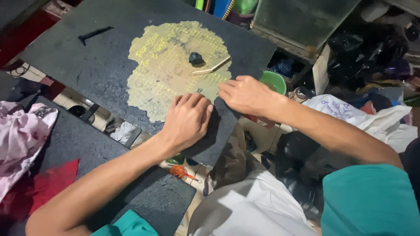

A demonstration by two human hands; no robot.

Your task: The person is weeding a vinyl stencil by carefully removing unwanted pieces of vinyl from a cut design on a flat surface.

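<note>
Two hands press on a dark cutting board (87, 65) near its front edge. Left hand (187, 119): knuckles up, fingers curled together, fingertips on a small dark sheet (214, 133) lying on the board; whether it pinches the sheet cannot be told. Right hand (246, 94): flat, fingers close together, tips at the sheet's upper edge, just beside the left hand. Worn yellowish patch (170, 65) with grid lines fills the board's centre. On the patch: a small black lump (195, 58) and, just beside it, a bent pale stick (212, 67). Green bowl (274, 81) sits beyond the board's right edge. Pink cloth (22, 135) lies far left.
</note>
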